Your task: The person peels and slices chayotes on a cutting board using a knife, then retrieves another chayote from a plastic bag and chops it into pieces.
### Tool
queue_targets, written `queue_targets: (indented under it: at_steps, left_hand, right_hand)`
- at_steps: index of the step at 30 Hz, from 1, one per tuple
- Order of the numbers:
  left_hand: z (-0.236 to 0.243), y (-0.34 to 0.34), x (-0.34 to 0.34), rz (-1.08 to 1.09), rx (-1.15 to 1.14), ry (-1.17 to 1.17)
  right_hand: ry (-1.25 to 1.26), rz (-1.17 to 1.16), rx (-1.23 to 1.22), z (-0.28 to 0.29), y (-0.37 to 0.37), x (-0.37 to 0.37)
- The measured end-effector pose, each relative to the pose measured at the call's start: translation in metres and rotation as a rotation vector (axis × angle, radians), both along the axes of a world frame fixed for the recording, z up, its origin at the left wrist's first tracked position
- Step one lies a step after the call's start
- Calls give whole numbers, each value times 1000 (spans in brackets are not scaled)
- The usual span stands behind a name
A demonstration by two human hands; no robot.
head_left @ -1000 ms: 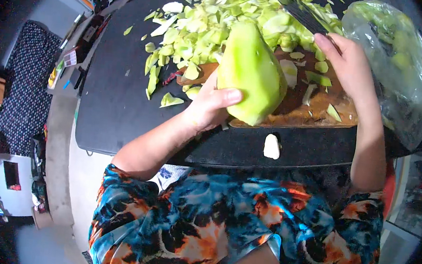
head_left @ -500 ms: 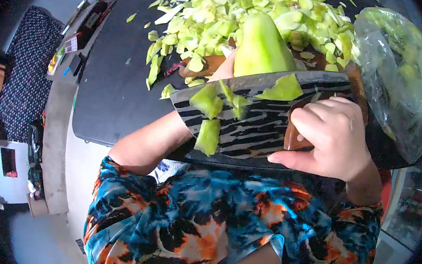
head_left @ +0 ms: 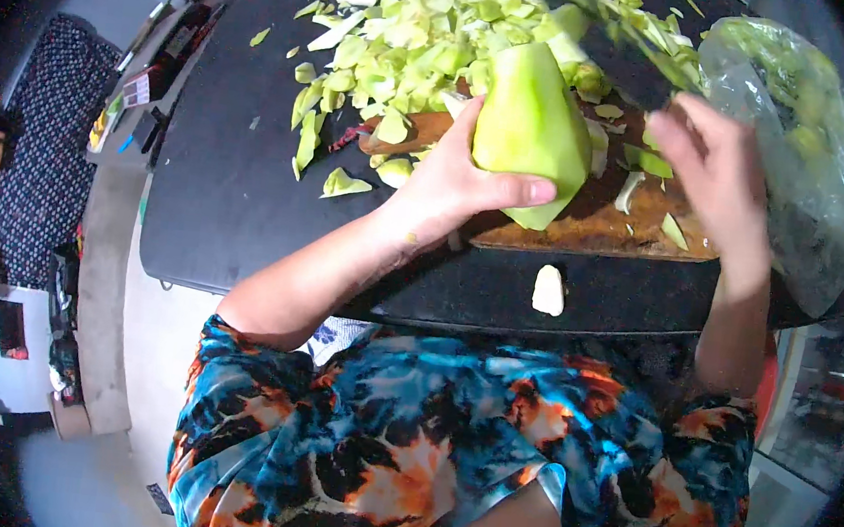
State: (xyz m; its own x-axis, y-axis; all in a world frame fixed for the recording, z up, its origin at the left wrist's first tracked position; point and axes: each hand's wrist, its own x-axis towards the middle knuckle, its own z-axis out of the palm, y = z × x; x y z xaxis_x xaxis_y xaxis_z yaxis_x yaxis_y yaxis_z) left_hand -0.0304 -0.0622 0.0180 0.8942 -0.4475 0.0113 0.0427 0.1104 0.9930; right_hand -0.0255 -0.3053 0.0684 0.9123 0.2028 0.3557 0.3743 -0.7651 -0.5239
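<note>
My left hand grips a large peeled pale green vegetable, its thumb across the near face and the fingers hidden behind. The vegetable stands tilted over a wooden cutting board, its narrower end up. My right hand is closed on the handle of a broad cleaver, whose raised blade points away to the far left and is smeared by motion. Pale green bits appear to cling to the blade. Behind the vegetable spreads a big heap of thin green slices.
A clear plastic bag with green pieces inside lies to the right of the board. One pale slice rests on the dark table near its front edge. Shelving with household items stands at the left.
The cleaver has swung up and away from in front of the vegetable, uncovering the board and my left hand. The vegetable has shifted slightly nearer. A pale slice now shows at the table's front.
</note>
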Motion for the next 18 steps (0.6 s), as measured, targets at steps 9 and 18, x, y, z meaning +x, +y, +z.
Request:
queue_targets:
  at_steps: [9,18]
  left_hand:
    - [-44,9,23,-139,-671,393]
    - [-31,6,11,-23,-405,164]
  right_hand:
    - [-154,426,-238,-5,54,-63]
    - [-213,406,-380,-9,58,-65]
